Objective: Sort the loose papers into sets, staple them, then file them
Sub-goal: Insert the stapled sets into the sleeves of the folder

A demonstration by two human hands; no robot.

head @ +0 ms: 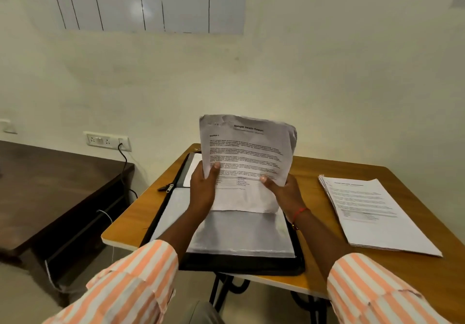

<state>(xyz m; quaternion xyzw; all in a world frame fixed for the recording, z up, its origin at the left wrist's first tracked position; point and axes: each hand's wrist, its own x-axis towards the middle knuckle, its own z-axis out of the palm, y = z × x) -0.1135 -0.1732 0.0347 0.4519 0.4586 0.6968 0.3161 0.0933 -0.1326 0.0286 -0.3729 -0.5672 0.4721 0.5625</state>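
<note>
Pinching the paper set [247,152] upright over the folder [241,235]: left grip [201,189], right grip [286,193], thumbs forward.

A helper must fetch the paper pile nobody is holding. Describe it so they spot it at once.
Start at the orange-brown wooden table. Right of the open black zip folder on it, a stack of printed papers lies flat on the wood. Unlike the sheets that the left hand and right hand hold upright over the folder, nothing touches it.
</note>
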